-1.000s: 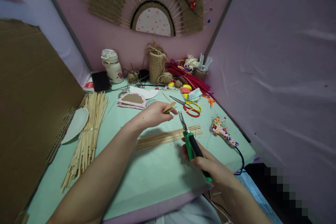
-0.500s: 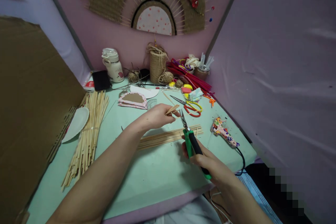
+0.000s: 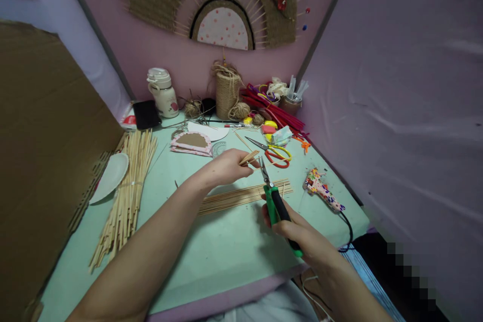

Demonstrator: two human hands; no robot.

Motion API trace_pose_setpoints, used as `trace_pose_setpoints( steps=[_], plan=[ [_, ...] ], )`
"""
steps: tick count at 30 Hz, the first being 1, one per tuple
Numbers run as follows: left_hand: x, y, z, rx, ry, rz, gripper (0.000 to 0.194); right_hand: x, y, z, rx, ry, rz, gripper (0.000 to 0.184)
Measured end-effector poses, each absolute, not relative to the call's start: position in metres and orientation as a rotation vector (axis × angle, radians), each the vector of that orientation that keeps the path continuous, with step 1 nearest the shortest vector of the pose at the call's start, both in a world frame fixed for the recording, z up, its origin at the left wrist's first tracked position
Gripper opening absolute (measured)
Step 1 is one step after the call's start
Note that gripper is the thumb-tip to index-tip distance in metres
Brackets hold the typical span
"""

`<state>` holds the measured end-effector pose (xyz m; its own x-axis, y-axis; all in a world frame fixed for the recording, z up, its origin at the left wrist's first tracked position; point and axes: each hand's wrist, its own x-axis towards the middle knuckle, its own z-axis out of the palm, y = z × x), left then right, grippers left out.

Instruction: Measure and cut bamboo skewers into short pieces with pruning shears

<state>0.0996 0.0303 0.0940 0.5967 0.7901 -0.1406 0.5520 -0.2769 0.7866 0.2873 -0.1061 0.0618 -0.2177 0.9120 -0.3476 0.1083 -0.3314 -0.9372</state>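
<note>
My left hand (image 3: 234, 165) is closed on a small bunch of short wooden sticks (image 3: 249, 157) above the middle of the table. Wrapped around the green and black handles of the cutters (image 3: 277, 209) is my right hand (image 3: 290, 226). The slim metal blades point away from me, with their tips close beside my left fingertips and a thin stick there; whether they touch it I cannot tell. Beneath both hands lies a row of long thin sticks (image 3: 237, 197), side by side on the pale green table. Scissors (image 3: 272, 153) with red and yellow handles rest just beyond.
A tied bundle of sticks (image 3: 130, 186) and a white folded plate (image 3: 111, 176) lie at left. A patterned glue gun (image 3: 322, 190) with a black cord lies at right. Behind stand a bottle (image 3: 164, 95), a twine spool (image 3: 226, 93) and red pipe cleaners (image 3: 275, 108). Cardboard (image 3: 49, 161) rises at left.
Almost nothing differs. The whole view has shifted very slightly, while both hands keep their grips and the cutters stay beside my left fingertips.
</note>
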Motion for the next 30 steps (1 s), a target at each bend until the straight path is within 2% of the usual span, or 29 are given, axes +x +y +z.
trace_pose_setpoints(
  steps=[19, 26, 30],
  plan=[
    [0.1007, 0.0271, 0.0974, 1.962, 1.096, 0.335, 0.032, 0.2878, -0.1082, 0.0574, -1.407, -1.250, 1.651, 0.034],
    [0.1008, 0.0291, 0.0945, 1.962, 1.103, 0.331, 0.032, 0.2870, -0.1065, 0.0601, -1.402, -1.295, 1.636, 0.028],
    [0.1009, 0.0285, 0.0964, 1.976, 1.106, 0.318, 0.033, 0.2891, -0.1068, 0.0562, -1.397, -1.284, 1.645, 0.031]
  ],
)
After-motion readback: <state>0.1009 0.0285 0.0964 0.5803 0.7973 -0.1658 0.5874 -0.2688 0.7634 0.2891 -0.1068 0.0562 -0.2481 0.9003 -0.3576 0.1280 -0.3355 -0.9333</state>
